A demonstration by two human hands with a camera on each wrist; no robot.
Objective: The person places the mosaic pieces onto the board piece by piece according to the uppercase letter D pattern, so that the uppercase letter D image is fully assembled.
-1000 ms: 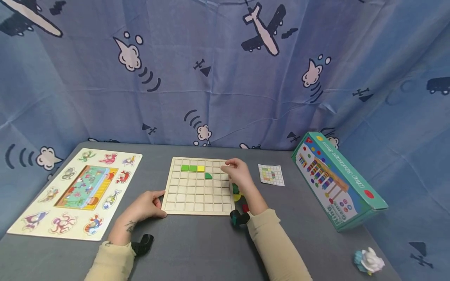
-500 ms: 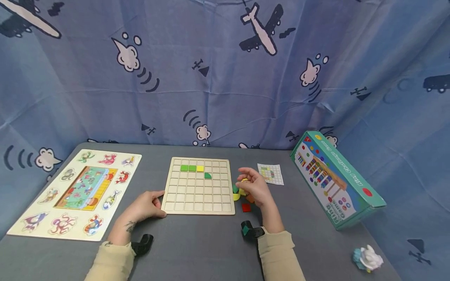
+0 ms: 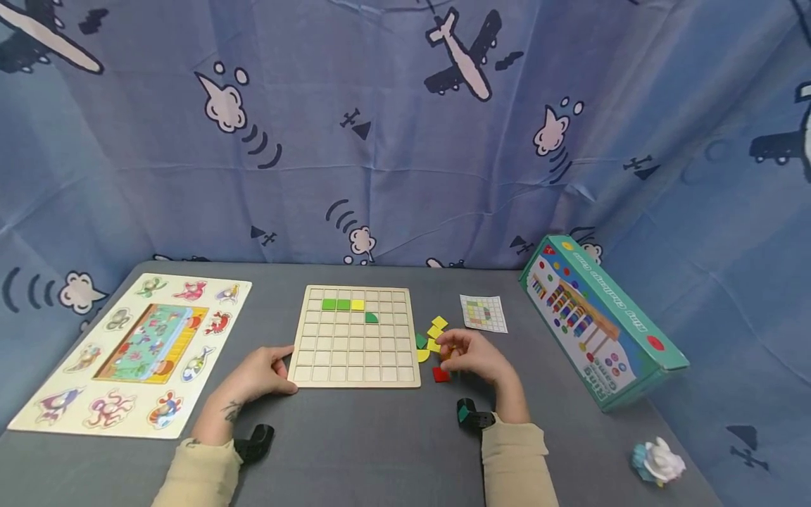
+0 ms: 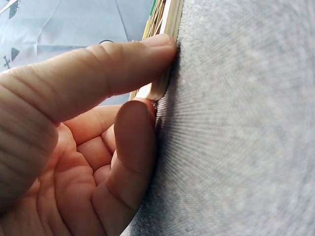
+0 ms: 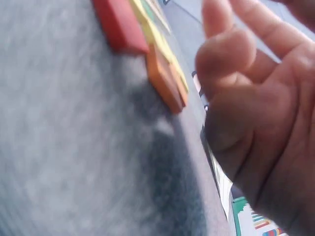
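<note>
A wooden grid board (image 3: 355, 352) lies flat on the grey table. Two light green squares (image 3: 336, 305), a yellow square (image 3: 357, 305) and a dark green quarter-round tile (image 3: 371, 318) sit in its upper cells. My left hand (image 3: 258, 373) holds the board's near left corner, the thumb (image 4: 147, 54) against its edge. To the right of the board, my right hand (image 3: 475, 355) hovers with bent fingers over loose tiles; I see nothing held in it. Around it are yellow tiles (image 3: 436, 331), a red tile (image 3: 441, 374) and orange tiles (image 5: 165, 83), partly hidden by the hand in the head view.
A small pattern card (image 3: 483, 313) lies to the right, beyond the loose tiles. Further right stands a green game box (image 3: 602, 324). At the left is a sea-animal puzzle board (image 3: 129, 355); a small white and teal figure (image 3: 659, 461) sits near the right edge.
My right hand has moved from the board's upper right edge rightward and nearer, down to the loose tiles. The left hand stays at the corner. The tiles on the board look the same.
</note>
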